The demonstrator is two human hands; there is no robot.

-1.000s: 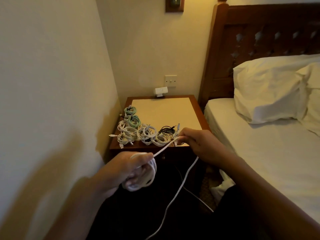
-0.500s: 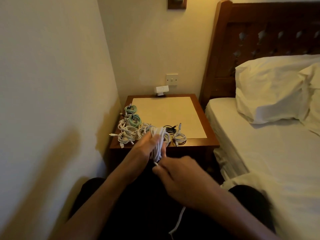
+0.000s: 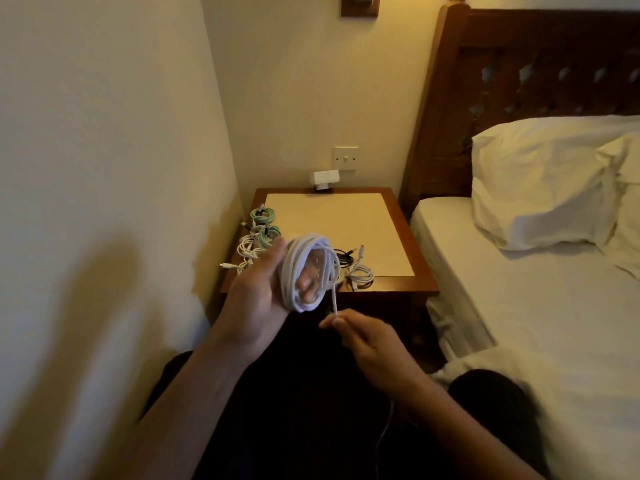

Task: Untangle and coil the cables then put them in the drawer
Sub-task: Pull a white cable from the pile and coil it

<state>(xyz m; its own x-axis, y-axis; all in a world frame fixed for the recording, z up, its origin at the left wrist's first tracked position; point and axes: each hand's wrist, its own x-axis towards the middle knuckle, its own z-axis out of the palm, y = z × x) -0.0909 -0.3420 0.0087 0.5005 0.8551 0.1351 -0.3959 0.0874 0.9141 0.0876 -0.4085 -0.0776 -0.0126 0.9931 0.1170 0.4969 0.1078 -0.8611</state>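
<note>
the white cable (image 3: 294, 265) is wound in a thick, loose coil of many turns around the fingers (image 3: 304, 284) of the left hand (image 3: 256, 303), which is raised in front of the desk (image 3: 401, 244). the thumb lies against the coil's left side, so this hand grips it. one strand drops from the coil to the right hand (image 3: 372, 346), whose fingertips (image 3: 333, 321) pinch it just below the coil. a thin tail hangs on beneath. on the desk lie coiled green cables (image 3: 265, 216), a small white coil (image 3: 362, 273) and a black cable (image 3: 343, 254).
</note>
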